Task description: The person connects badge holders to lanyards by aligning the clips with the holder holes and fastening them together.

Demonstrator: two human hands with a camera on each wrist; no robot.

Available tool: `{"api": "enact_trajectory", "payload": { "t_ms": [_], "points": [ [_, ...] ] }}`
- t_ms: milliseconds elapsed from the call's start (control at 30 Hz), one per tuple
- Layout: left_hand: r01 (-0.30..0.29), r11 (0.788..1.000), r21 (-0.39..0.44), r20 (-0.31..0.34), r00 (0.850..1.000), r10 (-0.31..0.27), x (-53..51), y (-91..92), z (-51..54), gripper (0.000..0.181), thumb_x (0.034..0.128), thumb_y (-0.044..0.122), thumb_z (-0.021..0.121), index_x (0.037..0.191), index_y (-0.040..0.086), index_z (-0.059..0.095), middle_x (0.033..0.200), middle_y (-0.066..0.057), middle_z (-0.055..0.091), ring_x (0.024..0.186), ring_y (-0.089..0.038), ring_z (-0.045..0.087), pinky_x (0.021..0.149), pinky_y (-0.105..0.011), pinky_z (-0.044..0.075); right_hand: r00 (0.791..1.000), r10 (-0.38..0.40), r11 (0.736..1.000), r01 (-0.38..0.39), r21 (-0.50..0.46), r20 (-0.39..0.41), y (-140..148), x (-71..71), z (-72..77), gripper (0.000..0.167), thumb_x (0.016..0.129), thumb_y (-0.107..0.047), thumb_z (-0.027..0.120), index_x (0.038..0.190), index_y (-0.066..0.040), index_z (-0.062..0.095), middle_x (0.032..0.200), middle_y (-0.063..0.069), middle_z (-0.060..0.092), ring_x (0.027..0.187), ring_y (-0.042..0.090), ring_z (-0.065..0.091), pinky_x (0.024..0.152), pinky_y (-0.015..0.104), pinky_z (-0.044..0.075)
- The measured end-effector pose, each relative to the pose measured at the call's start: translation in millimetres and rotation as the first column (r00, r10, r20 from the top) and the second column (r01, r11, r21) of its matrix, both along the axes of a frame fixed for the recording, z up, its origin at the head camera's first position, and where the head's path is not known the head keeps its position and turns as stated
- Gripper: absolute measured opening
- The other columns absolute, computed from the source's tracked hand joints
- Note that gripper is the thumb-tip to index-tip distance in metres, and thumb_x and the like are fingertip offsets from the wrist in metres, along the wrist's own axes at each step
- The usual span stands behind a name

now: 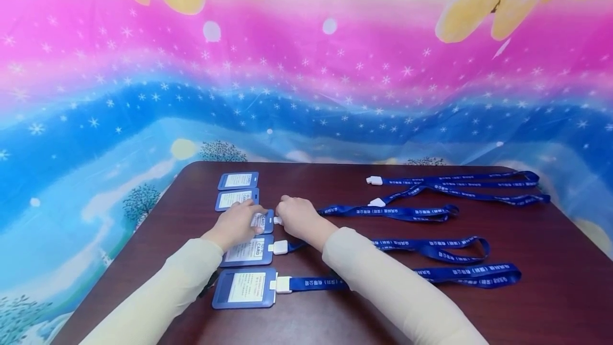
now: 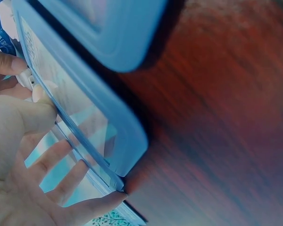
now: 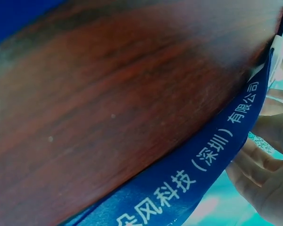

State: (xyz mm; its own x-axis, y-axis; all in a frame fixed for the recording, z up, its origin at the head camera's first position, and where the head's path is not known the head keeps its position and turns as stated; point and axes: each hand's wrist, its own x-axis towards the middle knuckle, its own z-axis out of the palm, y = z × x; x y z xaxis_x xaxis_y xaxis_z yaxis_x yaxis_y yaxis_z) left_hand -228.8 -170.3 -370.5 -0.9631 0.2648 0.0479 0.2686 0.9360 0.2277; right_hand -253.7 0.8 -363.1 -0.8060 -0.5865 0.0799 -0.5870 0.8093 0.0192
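My left hand (image 1: 237,222) holds a blue card holder (image 1: 270,221) by its edges, thumb on the near side. At the holder's slotted right end, my right hand (image 1: 301,220) pinches the white clip (image 1: 277,220) of a blue lanyard (image 1: 397,212). In the left wrist view the clip (image 2: 26,78) meets the edge of the tilted holder (image 2: 80,96); whether it passes through the slot cannot be made out. The right wrist view shows the printed strap (image 3: 203,160) running from the clip past my right hand (image 3: 269,183).
Two card holders without lanyards, one farther (image 1: 238,180) and one closer (image 1: 234,200), lie beyond my left hand. Nearer me, two holders (image 1: 224,287) (image 1: 244,260) are joined to lanyards. Two loose lanyards (image 1: 460,180) (image 1: 488,196) lie at the far right of the brown table (image 1: 316,180).
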Motion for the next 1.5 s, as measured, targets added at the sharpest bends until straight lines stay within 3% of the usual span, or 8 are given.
{"api": "enact_trajectory", "payload": {
  "t_ms": [300,800,1267,1500],
  "points": [
    [-0.001,1.000,0.002,0.016,1.000,0.001,3.3,-5.2,-2.3,0.046,0.0860,0.019,0.078,0.129,0.012,0.066,0.128,-0.015,0.058,0.109,-0.033,0.055,0.096,-0.053,0.047,1.000,0.001,0.999,0.000,0.032,-0.018,-9,2.0,-2.7,0.018,0.092,-0.025,0.073,0.107,-0.016,0.077,0.094,0.001,0.067,0.081,0.013,0.063,0.079,0.028,0.056],
    [-0.010,0.999,0.036,0.002,1.000,0.010,2.5,-5.3,-3.2,0.047,0.0859,0.019,0.079,0.131,0.013,0.065,0.134,-0.018,0.056,0.119,-0.038,0.052,0.098,-0.055,0.046,1.000,-0.016,0.997,0.016,-0.070,-0.006,-8,-0.5,-7.7,0.015,0.090,-0.020,0.075,0.104,-0.015,0.079,0.090,0.002,0.064,0.081,0.014,0.063,0.080,0.027,0.056],
    [-0.038,0.994,0.103,0.048,0.998,0.033,6.4,-3.4,-3.3,0.049,0.0875,0.017,0.077,0.134,0.011,0.063,0.144,-0.023,0.048,0.133,-0.043,0.042,0.106,-0.058,0.037,0.999,0.013,0.998,-0.016,-0.053,-0.049,-9,2.4,-10.9,0.014,0.093,-0.017,0.072,0.105,-0.014,0.078,0.093,0.003,0.065,0.083,0.014,0.064,0.081,0.027,0.056],
    [-0.015,0.994,0.107,0.014,1.000,0.013,6.5,-1.5,-5.6,0.049,0.0866,0.017,0.078,0.133,0.011,0.064,0.136,-0.019,0.055,0.127,-0.036,0.050,0.108,-0.054,0.037,0.998,0.008,0.999,-0.010,-0.032,-0.066,-8,3.0,-13.2,0.016,0.093,-0.018,0.071,0.107,-0.014,0.078,0.095,0.004,0.065,0.085,0.014,0.065,0.081,0.028,0.056]
  ]
}}
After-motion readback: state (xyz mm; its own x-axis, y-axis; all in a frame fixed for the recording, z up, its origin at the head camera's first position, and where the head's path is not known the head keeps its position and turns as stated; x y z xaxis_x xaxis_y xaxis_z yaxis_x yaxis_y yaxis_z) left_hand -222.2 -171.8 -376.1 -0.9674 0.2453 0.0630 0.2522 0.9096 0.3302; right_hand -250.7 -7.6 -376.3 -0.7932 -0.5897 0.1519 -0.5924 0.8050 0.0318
